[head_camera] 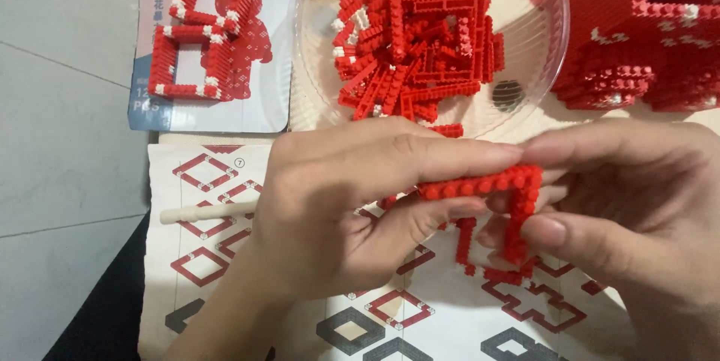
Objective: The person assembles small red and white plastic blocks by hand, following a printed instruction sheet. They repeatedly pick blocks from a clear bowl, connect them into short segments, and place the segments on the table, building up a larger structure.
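Both hands pinch 1 red brick frame (510, 203) over the instruction sheet (450, 316): left hand (337, 211) closed on its top bar, right hand (622, 218) closed on the corner. Squeezing unevenly could snap bricks loose, below the clear bowl (315, 46).

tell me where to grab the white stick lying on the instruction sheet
Take the white stick by its knobbed left end, coming from above and the left. It lies flat and level on the instruction sheet, and its right end runs under the left hand, so only the left part is exposed.
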